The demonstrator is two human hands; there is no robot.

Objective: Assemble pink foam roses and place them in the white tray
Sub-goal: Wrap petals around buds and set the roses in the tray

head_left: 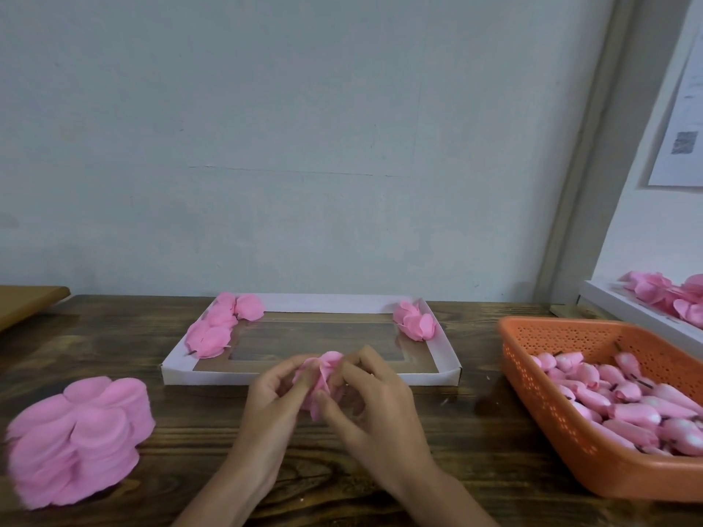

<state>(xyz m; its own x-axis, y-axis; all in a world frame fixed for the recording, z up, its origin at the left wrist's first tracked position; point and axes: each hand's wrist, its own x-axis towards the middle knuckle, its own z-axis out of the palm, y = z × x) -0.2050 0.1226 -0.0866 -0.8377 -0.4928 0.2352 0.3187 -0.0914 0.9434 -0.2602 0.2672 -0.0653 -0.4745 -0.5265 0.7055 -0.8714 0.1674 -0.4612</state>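
Wrapping is the step in hand: both hands work a partly built rose (323, 374) just in front of the white tray (205, 376), near the middle of its front wall. The left hand (274, 397) cups the flower with its fingers curled round it. The right hand (376, 408) pinches the outer petals from the opposite side. Neither hand is free.

The flower appears close to complete. The next move calls for seating the last petals snugly, then carrying the flower over the tray's front wall and laying it beside the finished roses (215, 329). Apply light pressure only, since thin foam is likely to crease.

The tray is shallow white card. Its floor has a rectangular window showing wood grain; whether this is film or a cut-out cannot be told. Finished roses lie in its far left and far right corners. Left of the tray stands a petal stack (76, 439) of thin, round-lobed, matte pieces. Right of the tray, an orange basket (532, 393) of perforated plastic holds pointed bud cores (624, 397), some showing dark stems.
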